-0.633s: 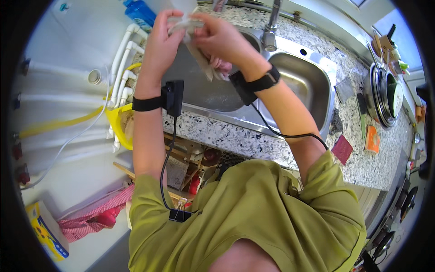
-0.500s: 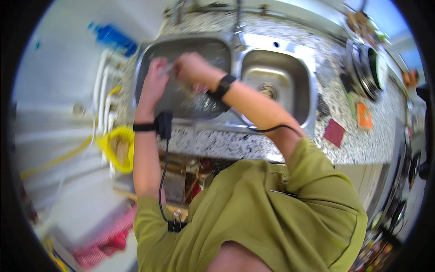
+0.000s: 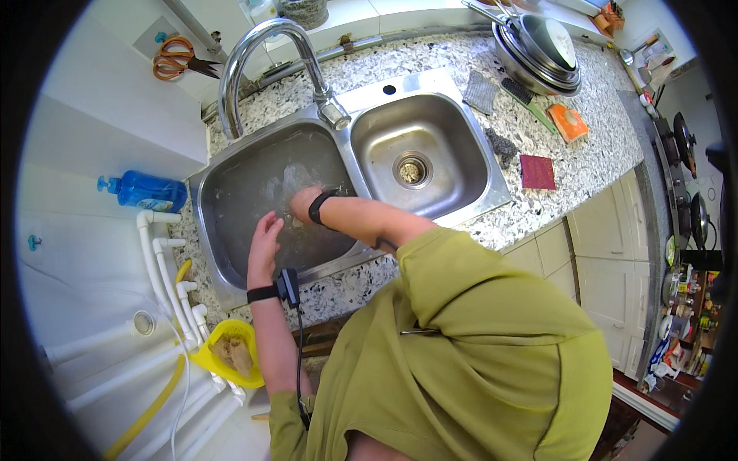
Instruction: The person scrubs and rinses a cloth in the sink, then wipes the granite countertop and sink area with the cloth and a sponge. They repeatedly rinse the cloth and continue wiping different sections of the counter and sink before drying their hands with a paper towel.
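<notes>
Head view. The person's left grip (image 3: pixel 264 244), a bare hand, is hovering over the near part of the large sink basin (image 3: pixel 223 250); its fingers are spreading loosely, the thumb standing apart, and it is holding nothing visible. The right grip (image 3: pixel 304 204) is reaching down to the cloudy water in the same basin; its fingertips are being hidden by hand and water, so whether it is closing on anything cannot be told. A pale mass (image 3: pixel 298 178), too blurred to identify, is lying in the water just beyond the right grip. Black straps are encircling both wrists, the left one carrying a small black device (image 3: pixel 289 288). A chrome tap (image 3: pixel 274 28) is arching over the large basin; a smaller basin (image 3: pixel 477 173), with a round drain (image 3: pixel 412 170), is adjoining it on the right. On the speckled bench (image 3: pixel 492 223), a dark red square pad (image 3: pixel 537 172), an orange sponge (image 3: pixel 569 123), a green-handled brush (image 3: pixel 538 115) and a stack of metal bowls (image 3: pixel 530 65) are lying or standing to the right. A blue pump bottle (image 3: pixel 150 188) at the left is bearing a label, its print blurring. Coloured packages (image 3: pixel 676 355) at the right edge are appearing too small for reading.
</notes>
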`<state>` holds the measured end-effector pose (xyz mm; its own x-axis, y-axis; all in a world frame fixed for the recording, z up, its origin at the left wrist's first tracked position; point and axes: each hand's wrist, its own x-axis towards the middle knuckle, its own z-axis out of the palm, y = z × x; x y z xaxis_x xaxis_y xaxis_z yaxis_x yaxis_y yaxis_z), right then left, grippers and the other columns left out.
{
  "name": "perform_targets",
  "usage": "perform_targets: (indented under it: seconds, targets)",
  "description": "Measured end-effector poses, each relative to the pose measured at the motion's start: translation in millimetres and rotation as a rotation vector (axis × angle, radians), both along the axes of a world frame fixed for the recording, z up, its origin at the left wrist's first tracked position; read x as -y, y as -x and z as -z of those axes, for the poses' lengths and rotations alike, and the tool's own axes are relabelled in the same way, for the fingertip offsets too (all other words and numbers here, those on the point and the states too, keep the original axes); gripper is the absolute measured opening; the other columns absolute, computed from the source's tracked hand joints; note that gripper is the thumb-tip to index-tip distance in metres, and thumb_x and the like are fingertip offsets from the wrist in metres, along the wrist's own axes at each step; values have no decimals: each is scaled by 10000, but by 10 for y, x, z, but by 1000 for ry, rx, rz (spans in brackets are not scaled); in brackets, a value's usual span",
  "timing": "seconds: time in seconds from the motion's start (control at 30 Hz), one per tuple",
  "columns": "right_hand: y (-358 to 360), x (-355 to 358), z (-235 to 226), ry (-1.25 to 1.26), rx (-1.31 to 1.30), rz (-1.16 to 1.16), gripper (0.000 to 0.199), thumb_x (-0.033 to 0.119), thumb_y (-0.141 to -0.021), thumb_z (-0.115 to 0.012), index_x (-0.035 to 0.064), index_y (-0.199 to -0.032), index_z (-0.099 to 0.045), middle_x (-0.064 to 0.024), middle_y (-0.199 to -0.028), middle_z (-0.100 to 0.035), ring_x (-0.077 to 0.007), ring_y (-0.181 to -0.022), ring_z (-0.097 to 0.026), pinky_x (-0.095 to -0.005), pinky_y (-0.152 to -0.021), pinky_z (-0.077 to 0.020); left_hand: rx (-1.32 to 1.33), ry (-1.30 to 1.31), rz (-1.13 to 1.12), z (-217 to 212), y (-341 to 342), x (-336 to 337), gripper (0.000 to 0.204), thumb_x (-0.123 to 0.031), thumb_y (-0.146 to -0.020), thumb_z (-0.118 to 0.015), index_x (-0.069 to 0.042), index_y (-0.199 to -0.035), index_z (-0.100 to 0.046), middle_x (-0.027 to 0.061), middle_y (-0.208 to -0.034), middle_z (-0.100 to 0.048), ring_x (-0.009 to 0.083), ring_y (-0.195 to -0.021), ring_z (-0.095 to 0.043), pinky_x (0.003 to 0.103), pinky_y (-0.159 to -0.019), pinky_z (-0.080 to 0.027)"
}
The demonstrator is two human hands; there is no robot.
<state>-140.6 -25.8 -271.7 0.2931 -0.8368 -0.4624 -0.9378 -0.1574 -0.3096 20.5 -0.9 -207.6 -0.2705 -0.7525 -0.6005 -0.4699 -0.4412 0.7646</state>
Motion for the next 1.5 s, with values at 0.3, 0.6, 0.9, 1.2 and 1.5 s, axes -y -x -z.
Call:
perform_targets:
  seconds: [0.3,0.6,0.9,1.2,1.5]
  targets:
    - [406,-20,-1546,-318,1283,279,212,192,-812,-659,25,-940,-633,-14,-740,-596,-96,-667,-579,-257,-550,-469,-809,96,166,-101,187,-111,694,-311,-820,-563,-156,-1417,-245,110,-1295,-463,285,-1172,-474,474,-911,-411]
    - [547,-54,-1191,-82,1334,739,269,240,-858,-639,15,-1004,-609,-16,-829,-642,-121,-711,-607,-233,-672,-502,-1074,25,-409,146,527,24,412,-317,-922,-485,-45,-1230,-500,136,-1165,-589,275,-1055,-593,394,-914,-483]
    - [59,-433,-516,559,801,422,327,319,-806,-637,151,-1073,-551,-221,-1110,-481,-452,-904,-562,-470,-792,-481,-1076,-109,-312,459,505,172,331,-350,-964,-411,-91,-1119,-546,84,-1104,-612,237,-996,-605,364,-812,-513]
    - [50,84,-445,417,495,220,226,255,-806,-604,130,-984,-544,-205,-949,-576,-432,-842,-588,-506,-704,-481,-1015,-368,-525,525,383,247,301,-334,-973,-415,-99,-1124,-528,85,-1039,-610,232,-958,-611,404,-783,-523]
    - [93,366,288,357,115,358,442,276,-783,-613,113,-1182,-518,-195,-1309,-420,-389,-1172,-450,-426,-943,-417,-290,-236,-581,421,393,254,499,-411,-950,-451,-90,-1327,-389,130,-1255,-501,372,-1138,-490,642,-775,-439]
